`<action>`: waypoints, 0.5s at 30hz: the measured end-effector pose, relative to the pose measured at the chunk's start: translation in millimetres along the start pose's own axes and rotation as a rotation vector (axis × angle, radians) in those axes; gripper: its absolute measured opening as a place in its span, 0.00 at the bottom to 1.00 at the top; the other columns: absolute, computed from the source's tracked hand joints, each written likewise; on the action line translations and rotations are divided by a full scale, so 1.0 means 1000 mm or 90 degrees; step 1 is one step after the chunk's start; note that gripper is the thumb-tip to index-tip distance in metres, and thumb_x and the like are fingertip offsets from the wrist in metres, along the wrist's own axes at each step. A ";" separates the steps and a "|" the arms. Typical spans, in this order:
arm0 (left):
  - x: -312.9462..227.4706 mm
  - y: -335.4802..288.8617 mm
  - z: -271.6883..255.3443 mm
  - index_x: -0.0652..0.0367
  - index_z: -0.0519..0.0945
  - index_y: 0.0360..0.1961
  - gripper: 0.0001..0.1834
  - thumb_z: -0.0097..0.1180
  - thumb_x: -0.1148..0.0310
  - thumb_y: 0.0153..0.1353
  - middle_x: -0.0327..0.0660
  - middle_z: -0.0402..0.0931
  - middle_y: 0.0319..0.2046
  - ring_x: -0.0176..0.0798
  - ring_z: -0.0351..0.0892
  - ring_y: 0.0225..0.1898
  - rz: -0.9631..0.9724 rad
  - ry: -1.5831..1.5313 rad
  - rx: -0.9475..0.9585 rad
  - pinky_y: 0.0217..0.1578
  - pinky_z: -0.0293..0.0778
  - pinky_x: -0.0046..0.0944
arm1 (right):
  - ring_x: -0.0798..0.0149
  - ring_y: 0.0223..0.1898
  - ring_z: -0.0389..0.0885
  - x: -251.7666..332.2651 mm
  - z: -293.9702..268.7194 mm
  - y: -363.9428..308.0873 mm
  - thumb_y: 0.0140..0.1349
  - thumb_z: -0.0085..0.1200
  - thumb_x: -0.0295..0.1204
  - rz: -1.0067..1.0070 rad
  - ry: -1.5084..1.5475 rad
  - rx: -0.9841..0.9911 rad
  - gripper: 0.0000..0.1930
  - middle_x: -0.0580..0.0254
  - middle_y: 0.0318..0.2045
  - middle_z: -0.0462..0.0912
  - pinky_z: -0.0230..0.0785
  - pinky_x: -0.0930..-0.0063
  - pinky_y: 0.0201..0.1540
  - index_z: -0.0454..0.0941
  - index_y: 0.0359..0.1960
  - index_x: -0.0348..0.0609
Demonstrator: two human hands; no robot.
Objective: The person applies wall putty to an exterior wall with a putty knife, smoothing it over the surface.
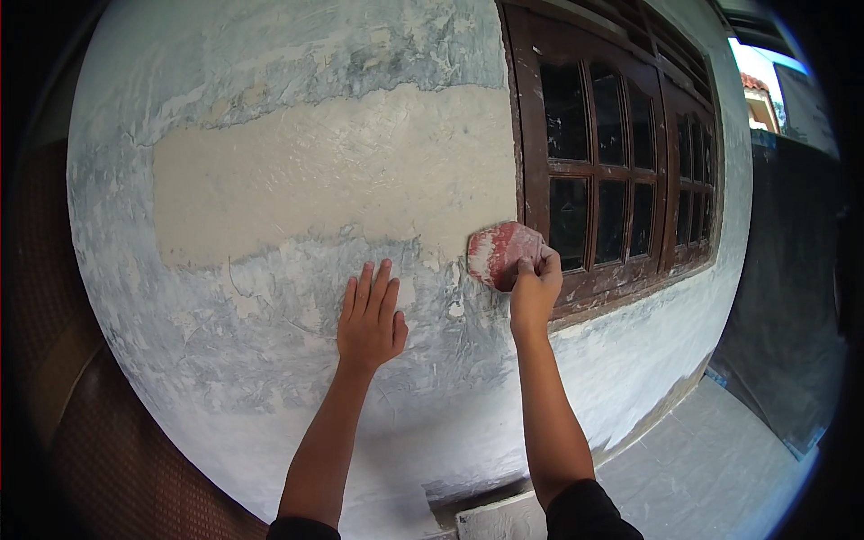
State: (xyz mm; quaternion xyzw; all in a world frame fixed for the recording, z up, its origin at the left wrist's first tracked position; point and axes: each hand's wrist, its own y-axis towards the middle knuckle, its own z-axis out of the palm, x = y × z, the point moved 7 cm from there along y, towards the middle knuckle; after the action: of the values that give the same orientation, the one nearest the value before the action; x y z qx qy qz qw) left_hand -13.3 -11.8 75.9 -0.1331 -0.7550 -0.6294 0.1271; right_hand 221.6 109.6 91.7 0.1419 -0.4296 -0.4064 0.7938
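My right hand grips a flat, red, many-sided piece coated with whitish smears, thumb on its near face. The piece is held against the wall at the lower right end of a smooth beige patch, close to the window frame. I cannot tell whether it is a scraper or an abrasive sheet. Lower and to the left, my left hand lies against the rough grey-white wall, fingers stretched upward and holding nothing. Its fingertips are just under the beige patch's lower edge.
A brown wooden window with dark panes borders the work area on the right. Grey floor tiles lie at lower right, beside a dark panel. A brown woven surface runs along the left. A pale block sits at the wall's foot.
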 end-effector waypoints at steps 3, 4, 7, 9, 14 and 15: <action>-0.001 0.002 -0.003 0.63 0.74 0.56 0.25 0.46 0.65 0.58 0.49 0.64 0.68 0.54 0.60 0.70 -0.004 0.015 -0.004 0.69 0.53 0.54 | 0.64 0.41 0.79 0.019 0.023 -0.012 0.58 0.48 0.17 -0.075 -0.125 0.122 0.12 0.55 0.40 0.82 0.69 0.72 0.49 0.76 0.43 0.33; -0.002 0.002 -0.004 0.63 0.74 0.56 0.25 0.46 0.65 0.58 0.48 0.64 0.68 0.54 0.61 0.70 -0.006 0.016 -0.001 0.69 0.53 0.54 | 0.64 0.41 0.79 0.015 0.018 -0.010 0.58 0.48 0.17 -0.074 -0.125 0.122 0.12 0.55 0.40 0.82 0.69 0.72 0.49 0.76 0.43 0.33; -0.002 0.001 -0.002 0.63 0.74 0.56 0.25 0.46 0.66 0.58 0.48 0.64 0.67 0.53 0.61 0.69 -0.006 0.007 -0.007 0.69 0.53 0.54 | 0.64 0.39 0.78 0.004 -0.001 -0.007 0.58 0.51 0.19 -0.019 -0.034 -0.006 0.14 0.54 0.38 0.82 0.69 0.71 0.47 0.75 0.46 0.33; 0.000 0.001 -0.001 0.63 0.74 0.56 0.25 0.46 0.66 0.58 0.48 0.64 0.68 0.53 0.61 0.69 -0.010 0.012 -0.003 0.69 0.53 0.53 | 0.64 0.38 0.78 0.013 0.018 -0.026 0.58 0.51 0.19 -0.040 -0.045 0.048 0.13 0.54 0.38 0.82 0.69 0.71 0.47 0.75 0.46 0.33; -0.001 0.003 -0.004 0.63 0.74 0.56 0.25 0.46 0.65 0.58 0.48 0.64 0.68 0.53 0.60 0.70 -0.012 0.024 0.003 0.70 0.53 0.53 | 0.63 0.38 0.78 0.014 0.028 -0.035 0.57 0.49 0.19 -0.027 -0.097 0.024 0.13 0.53 0.37 0.81 0.69 0.70 0.47 0.75 0.45 0.33; -0.001 0.001 -0.004 0.63 0.74 0.56 0.25 0.46 0.65 0.58 0.48 0.64 0.68 0.53 0.60 0.70 -0.012 0.020 0.003 0.70 0.53 0.53 | 0.61 0.38 0.78 0.016 0.022 -0.037 0.57 0.49 0.18 0.001 -0.096 0.008 0.13 0.52 0.37 0.81 0.69 0.69 0.48 0.75 0.45 0.32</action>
State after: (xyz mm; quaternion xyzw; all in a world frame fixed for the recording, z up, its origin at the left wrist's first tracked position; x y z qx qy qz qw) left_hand -11.8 -15.3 77.5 -0.1161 -0.7554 -0.6309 0.1335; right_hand 190.0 77.0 92.4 0.1157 -0.4912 -0.4127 0.7583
